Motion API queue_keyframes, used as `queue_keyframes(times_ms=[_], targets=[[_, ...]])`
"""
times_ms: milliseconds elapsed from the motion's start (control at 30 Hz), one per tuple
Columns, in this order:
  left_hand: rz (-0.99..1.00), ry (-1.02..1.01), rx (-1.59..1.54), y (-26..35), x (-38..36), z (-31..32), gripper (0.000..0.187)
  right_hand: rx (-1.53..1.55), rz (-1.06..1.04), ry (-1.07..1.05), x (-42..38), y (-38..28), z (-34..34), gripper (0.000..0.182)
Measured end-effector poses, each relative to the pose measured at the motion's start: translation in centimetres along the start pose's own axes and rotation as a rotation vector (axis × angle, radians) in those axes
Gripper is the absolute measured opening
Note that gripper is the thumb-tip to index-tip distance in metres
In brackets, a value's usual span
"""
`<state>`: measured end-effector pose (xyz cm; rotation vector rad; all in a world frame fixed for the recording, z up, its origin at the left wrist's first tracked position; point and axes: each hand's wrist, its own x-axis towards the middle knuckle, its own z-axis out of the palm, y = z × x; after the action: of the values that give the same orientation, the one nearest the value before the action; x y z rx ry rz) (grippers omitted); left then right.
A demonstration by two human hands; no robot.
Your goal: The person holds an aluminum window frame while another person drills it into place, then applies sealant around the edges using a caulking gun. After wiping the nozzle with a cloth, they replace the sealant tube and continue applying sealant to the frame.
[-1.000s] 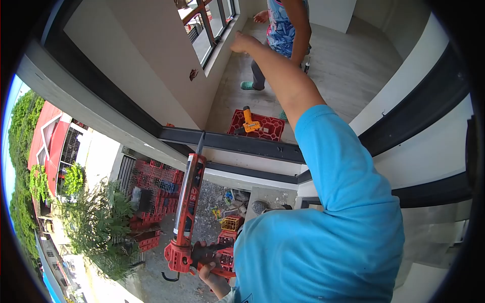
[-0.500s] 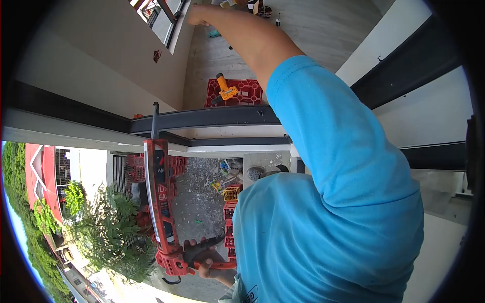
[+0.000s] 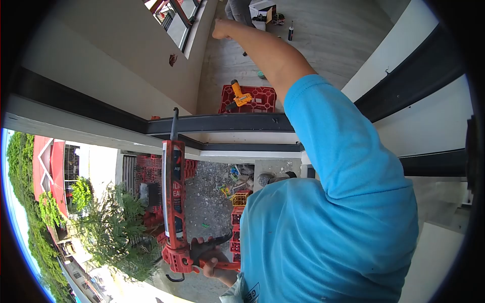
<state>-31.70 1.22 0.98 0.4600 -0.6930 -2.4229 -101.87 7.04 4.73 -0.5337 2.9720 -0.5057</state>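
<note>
The left hand (image 3: 211, 266) is wrapped around the handle of a red caulking gun (image 3: 174, 212), thumb and some fingertips showing, the wrist running in beside the blue shirt (image 3: 328, 242). The gun lies left of the torso, its nozzle (image 3: 175, 123) pointing to the far side and crossing the view of the black frame (image 3: 222, 122) — whether it touches the frame cannot be told. Part of the lettering on the cartridge (image 3: 177, 187) is hidden by the gun's carriage. The right arm reaches out to the far left, and the right hand (image 3: 221, 29) is small near the window (image 3: 177, 25); its fingers look curled in, but I cannot tell whether they grasp anything. Beyond the frame, a yellow power tool (image 3: 241, 96) rests on an upturned red crate (image 3: 261, 98). Farther off, a dark tube (image 3: 291, 33) stands on the floor (image 3: 323, 50), right of another person's legs (image 3: 238, 11), which the top edge cuts off; an open box (image 3: 263, 11) there is also cropped. On the near side, leafy branches (image 3: 113, 232) partly cover stacked red crates (image 3: 149, 169), and bright glare washes out the ground at lower left.
</note>
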Motion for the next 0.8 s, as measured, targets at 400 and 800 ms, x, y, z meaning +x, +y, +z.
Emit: queue_keyframes(times_ms=[400,800], targets=[[0.029,-0.030,-0.128,-0.5,0.6,0.4,0.080,0.373,-0.064,-0.406,-2.3,2.0,3.2,0.021],[-0.065,-0.033,-0.115,0.9,0.7,1.0,0.080,0.094,-0.233,-0.529,-2.6,5.0,7.3,0.022]])
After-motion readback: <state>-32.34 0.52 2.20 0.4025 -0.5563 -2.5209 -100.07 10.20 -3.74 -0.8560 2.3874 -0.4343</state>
